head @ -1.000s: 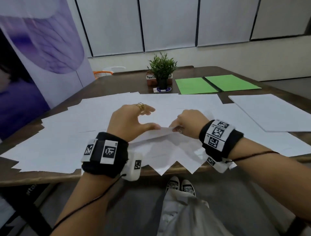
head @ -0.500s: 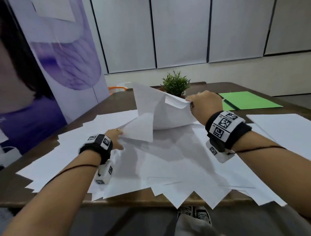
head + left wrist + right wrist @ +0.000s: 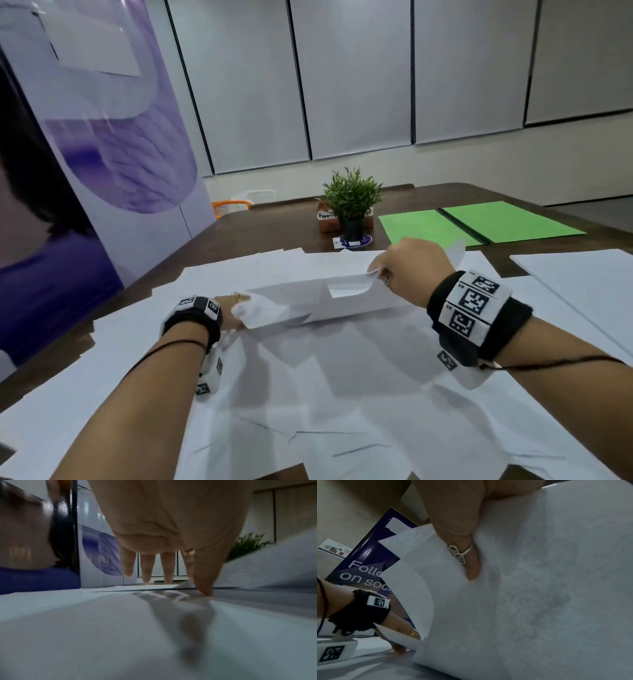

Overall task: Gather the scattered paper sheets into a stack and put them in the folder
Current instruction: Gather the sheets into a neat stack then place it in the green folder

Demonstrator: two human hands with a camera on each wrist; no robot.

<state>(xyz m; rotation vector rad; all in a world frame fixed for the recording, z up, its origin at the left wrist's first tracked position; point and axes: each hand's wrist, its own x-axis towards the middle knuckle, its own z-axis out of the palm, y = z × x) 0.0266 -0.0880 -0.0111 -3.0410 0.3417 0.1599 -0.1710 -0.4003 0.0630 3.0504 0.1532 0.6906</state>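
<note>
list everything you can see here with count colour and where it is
scattered sheets: many, white, spread over the near table
lifted sheets: a few, white, raised between both hands
separate sheets: count unclear, white, right side of the table
folder: one, green, lying open, far right
potted plant: one, green, far centre
table: one, dark brown
banner: one, purple, on the left
wrist bands: two, black with white markers
left hand: fingers straight, thumb tip on the paper
right hand: pinches the lifted sheets
</note>
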